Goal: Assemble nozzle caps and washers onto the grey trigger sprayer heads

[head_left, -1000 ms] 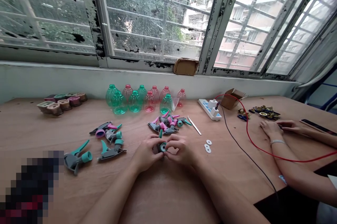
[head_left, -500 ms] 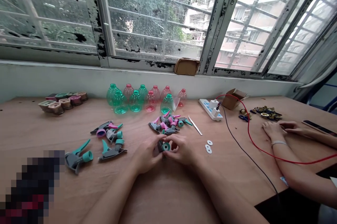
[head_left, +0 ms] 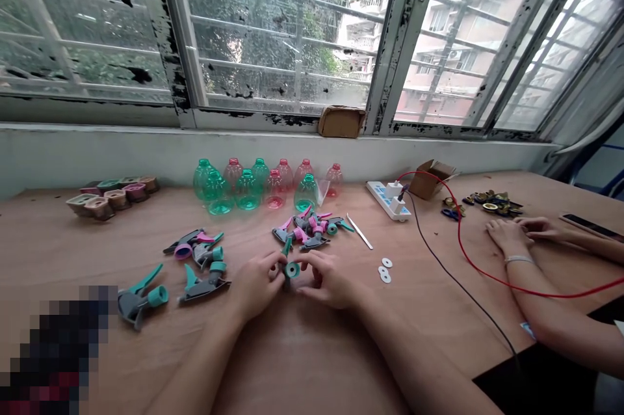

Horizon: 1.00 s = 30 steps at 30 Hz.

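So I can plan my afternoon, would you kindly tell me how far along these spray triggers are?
Teal-and-grey trigger sprayer heads on the left look assembled. In hand, the left hand and right hand hold another teal head together. Still left: a pile of pink-and-grey heads and the green and pink plastic bottles, which stand without heads.

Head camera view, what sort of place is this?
Probably a small assembly workshop: a long wooden table holds rows of plastic bottles, piles of spray triggers, and a power strip.
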Motion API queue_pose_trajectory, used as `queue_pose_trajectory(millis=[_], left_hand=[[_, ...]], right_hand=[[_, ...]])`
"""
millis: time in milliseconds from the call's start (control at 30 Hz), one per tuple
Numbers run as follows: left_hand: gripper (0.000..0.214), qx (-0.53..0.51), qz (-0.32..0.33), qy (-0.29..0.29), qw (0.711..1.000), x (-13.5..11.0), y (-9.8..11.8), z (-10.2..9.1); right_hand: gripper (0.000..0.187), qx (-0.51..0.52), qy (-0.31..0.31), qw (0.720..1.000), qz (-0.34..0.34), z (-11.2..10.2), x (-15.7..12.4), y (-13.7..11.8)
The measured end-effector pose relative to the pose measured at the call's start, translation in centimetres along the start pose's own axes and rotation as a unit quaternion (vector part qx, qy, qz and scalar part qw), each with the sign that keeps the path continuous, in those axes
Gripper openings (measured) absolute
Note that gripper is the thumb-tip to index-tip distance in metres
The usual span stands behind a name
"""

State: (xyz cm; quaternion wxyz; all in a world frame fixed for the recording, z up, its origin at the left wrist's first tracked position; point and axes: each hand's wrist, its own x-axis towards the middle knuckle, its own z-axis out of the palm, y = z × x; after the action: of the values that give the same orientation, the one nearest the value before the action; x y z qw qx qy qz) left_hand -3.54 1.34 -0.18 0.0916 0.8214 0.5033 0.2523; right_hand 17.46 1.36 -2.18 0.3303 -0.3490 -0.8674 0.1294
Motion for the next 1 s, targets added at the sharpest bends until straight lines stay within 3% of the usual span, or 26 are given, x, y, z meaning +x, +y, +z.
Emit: queue_pose_trajectory(millis=[100, 233, 300, 367, 433, 600, 767, 1000], left_hand=[[0.019, -0.015, 0.008, -0.009, 1.000, -0.1, 0.4, 0.6], [0.021, 0.019, 0.017, -0.026, 0.999, -0.3, 1.0, 0.5], [0.021, 0.091, -0.047, 0.016, 0.995, -0.3, 1.2, -0.1], [0.021, 0.172, -0.124, 0.083, 0.974, -0.3, 1.2, -1.0], [0.024, 0.230, -0.159, 0.120, 0.952, -0.4, 0.9, -1.9], [0.028, 0.212, -0.226, 0.071, 0.948, -0.3, -0.7, -2.4], [0.025, 0.110, -0.167, 0.019, 0.980, -0.2, -0.7, -0.6], [0.014, 0.000, 0.040, -0.018, 0.999, -0.5, 1.6, 0.9]], right_hand=[[0.052, 0.002, 0.007, 1.000, 0.010, 0.2, 0.0, -0.1], [0.040, 0.000, 0.009, 1.000, 0.013, 0.2, 0.0, 0.0], [0.036, -0.003, 0.009, 1.000, 0.020, 0.2, 0.0, 0.1], [0.034, -0.002, 0.011, 1.000, 0.027, 0.1, -0.1, 0.2], [0.034, 0.000, 0.012, 1.000, 0.029, 0.1, -0.1, 0.3], [0.033, 0.001, 0.011, 1.000, 0.029, 0.1, -0.1, 0.3], [0.027, 0.019, -0.024, 0.999, 0.036, -0.8, -0.4, 0.5], [0.025, 0.011, -0.092, 0.993, 0.069, -3.4, -1.2, 2.3]])
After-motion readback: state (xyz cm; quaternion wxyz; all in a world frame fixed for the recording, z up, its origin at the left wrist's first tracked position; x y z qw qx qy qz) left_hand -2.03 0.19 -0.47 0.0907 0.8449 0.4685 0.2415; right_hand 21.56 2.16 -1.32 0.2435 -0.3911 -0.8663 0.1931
